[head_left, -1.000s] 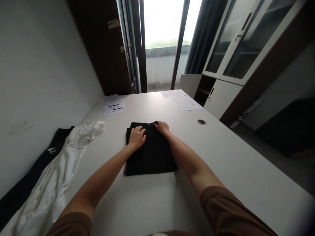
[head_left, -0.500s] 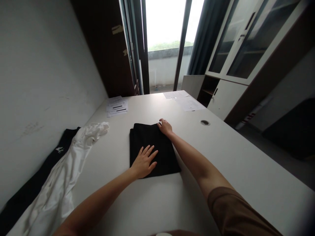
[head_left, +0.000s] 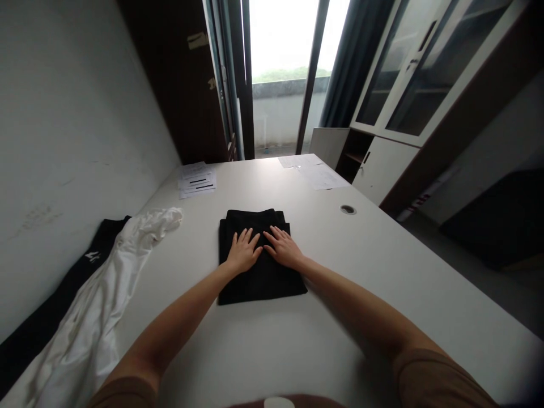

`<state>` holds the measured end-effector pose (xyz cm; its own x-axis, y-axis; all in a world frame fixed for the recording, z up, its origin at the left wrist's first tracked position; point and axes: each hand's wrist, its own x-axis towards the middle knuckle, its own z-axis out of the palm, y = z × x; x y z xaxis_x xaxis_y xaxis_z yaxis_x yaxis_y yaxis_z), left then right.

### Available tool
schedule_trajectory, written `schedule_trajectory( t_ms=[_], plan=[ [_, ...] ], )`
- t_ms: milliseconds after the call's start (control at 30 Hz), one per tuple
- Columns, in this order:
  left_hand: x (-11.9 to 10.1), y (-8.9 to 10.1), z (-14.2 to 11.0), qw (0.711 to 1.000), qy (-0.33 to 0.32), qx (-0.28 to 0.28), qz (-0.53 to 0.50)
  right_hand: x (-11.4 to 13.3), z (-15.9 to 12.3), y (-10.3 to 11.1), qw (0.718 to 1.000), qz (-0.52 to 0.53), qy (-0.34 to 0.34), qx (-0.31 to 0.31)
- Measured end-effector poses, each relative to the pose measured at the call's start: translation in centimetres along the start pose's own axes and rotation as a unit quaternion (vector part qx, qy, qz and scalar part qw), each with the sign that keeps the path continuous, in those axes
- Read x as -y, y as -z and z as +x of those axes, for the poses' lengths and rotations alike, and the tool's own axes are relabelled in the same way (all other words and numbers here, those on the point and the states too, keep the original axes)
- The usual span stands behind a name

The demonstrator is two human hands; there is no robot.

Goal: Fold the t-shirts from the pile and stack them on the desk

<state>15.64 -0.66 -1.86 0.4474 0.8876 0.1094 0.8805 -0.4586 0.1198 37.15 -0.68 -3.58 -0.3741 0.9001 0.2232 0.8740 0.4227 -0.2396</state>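
White desk (head_left: 365, 243), and both hands (head_left: 245, 251) (head_left: 284, 248) lie splayed, just apart, on black cloth (head_left: 263, 285): even outward pressure should smooth it.

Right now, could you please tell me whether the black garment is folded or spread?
Folded: the black garment lies in a squarish block under the left hand and right hand, with stepped layers at its far edge.
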Motion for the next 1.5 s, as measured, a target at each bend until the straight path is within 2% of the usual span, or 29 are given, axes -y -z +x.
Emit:
schedule_trajectory(
  t_ms=[133, 333, 433, 533, 633, 800, 933, 1033, 1133, 1233, 1333, 1500],
  plan=[
    [2.4, -0.9, 3.4, 0.998, 0.055, 0.010, -0.002, 0.0, 0.2, 0.2, 1.000, -0.007, -0.013, 0.015],
    [5.6, -1.5, 6.6, 0.993, 0.111, 0.029, -0.007, 0.2, 0.1, 0.4, 0.999, -0.016, -0.014, 0.026],
    [6.2, -1.1, 7.8, 0.989, 0.143, 0.041, -0.005, 0.2, 0.1, 0.4, 0.999, -0.018, -0.014, 0.031],
    [6.0, -0.6, 7.9, 0.988, 0.146, 0.041, -0.001, 0.1, 0.1, 0.5, 0.999, -0.013, -0.012, 0.034],
    [4.8, -0.5, 6.2, 0.993, 0.115, 0.009, 0.006, 0.0, 0.2, 0.7, 0.999, -0.010, -0.014, 0.037],
    [2.4, -0.9, 0.2, 0.998, 0.045, -0.041, 0.005, 0.3, 1.7, 1.1, 0.999, -0.011, -0.031, 0.029],
    [1.7, -0.8, -3.3, 0.998, 0.000, -0.062, 0.002, 0.6, 4.0, 1.0, 0.997, -0.018, -0.067, 0.018],
    [1.9, -0.1, -4.1, 0.999, -0.006, -0.054, -0.004, -0.1, 5.7, 0.5, 0.997, -0.026, -0.066, 0.037],
    [2.0, 0.5, -4.1, 0.999, 0.000, -0.038, -0.009, -1.4, 6.7, 0.0, 0.997, -0.015, -0.026, 0.078],
    [1.2, 0.7, -4.4, 0.999, 0.003, -0.037, -0.010, -2.4, 7.0, -0.1, 0.997, -0.002, -0.001, 0.079],
    [-0.4, 0.9, -5.2, 0.998, -0.057, -0.030, -0.020, -2.6, 6.8, -0.3, 0.998, -0.001, -0.001, 0.060],
    [-3.0, 2.0, -6.7, 0.986, -0.161, 0.004, -0.037, -2.7, 6.2, -0.4, 0.999, -0.004, -0.038, 0.006]
  ],
)
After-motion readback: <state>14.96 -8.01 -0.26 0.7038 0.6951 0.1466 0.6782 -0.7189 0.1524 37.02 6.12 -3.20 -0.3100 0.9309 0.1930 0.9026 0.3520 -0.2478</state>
